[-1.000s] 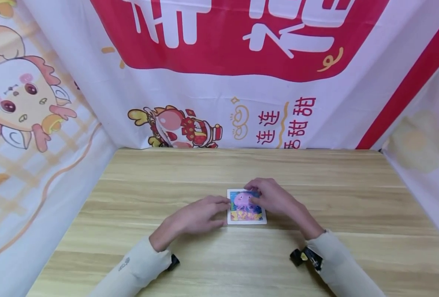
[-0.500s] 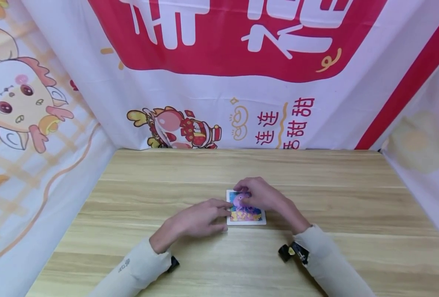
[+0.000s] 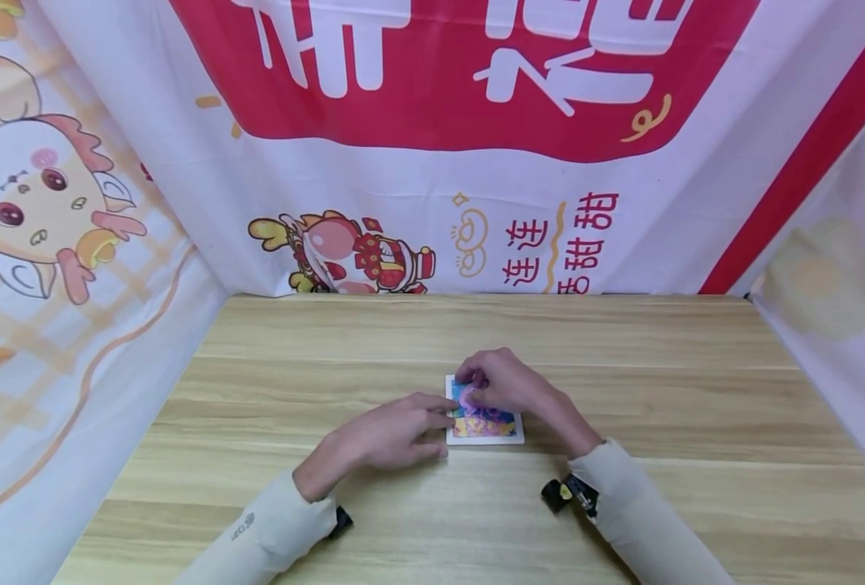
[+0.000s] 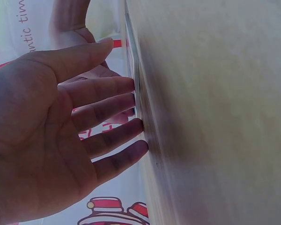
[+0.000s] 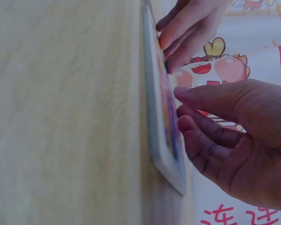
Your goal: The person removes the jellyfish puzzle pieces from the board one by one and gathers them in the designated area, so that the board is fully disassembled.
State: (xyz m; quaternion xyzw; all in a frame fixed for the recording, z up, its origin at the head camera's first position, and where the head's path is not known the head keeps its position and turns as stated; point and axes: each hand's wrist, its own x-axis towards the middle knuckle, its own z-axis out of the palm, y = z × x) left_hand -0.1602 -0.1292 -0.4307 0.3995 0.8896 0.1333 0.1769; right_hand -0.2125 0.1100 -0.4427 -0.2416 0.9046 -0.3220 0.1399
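A small square picture board [image 3: 483, 428] with a white border lies flat on the table, showing a pink jellyfish on blue with yellow and pink below. My left hand [image 3: 397, 431] is at its left side, its fairly straight fingertips at the edge; the left wrist view shows the palm [image 4: 33, 136] and spread fingers. Over the board's upper part is my right hand [image 3: 508, 382], covering some of the jellyfish. In the right wrist view its thumb [image 5: 210, 96] and bent fingers meet the picture surface, with nothing visible held between them.
The wood-grain table [image 3: 293, 341] runs back to a printed white and red cloth [image 3: 432, 179]. Further cloth hangs along the left [image 3: 52, 325] and right sides. Black wrist devices [image 3: 567, 494] show at both cuffs.
My right hand has moved left across the board, its fingers now nearer the upper left corner. The left fingertips have come slightly over the board's left edge. The board stays about where it was.
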